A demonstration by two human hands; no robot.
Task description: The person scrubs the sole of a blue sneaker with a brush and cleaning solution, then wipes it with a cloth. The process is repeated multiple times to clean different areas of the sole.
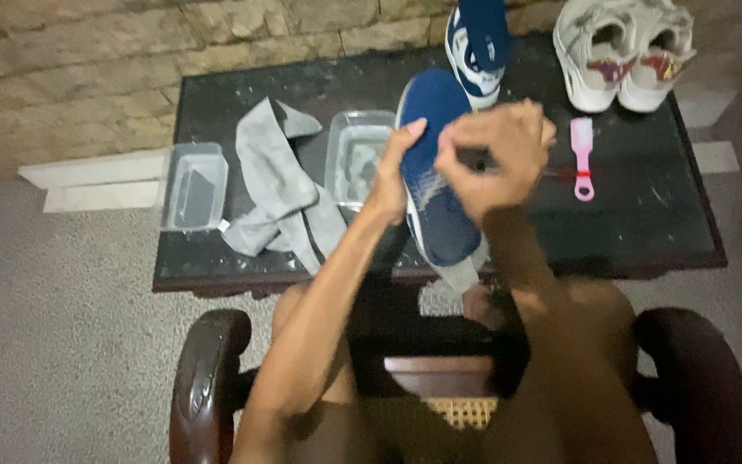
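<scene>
Left hand (392, 176) had its fingers wrapped along the edge of the blue shoe (435, 185), sole up, held over the front edge of the dark surface (646, 223). Right hand (495, 155) was curled tight against the sole, pinching something I couldn't make out. Second blue shoe (477, 47) was cut off up top. Open room sat by the pink brush (582, 157); grey cloth (278, 185) and two clear tubs (195, 185) crowded the left.

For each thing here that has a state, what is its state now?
Blue shoe: held up by left hand, sole scuffed.
Right hand: closed at the shoe.
Two clear plastic containers: open, no lids.
Grey cloth: crumpled.
Pink brush: lying unused.
</scene>
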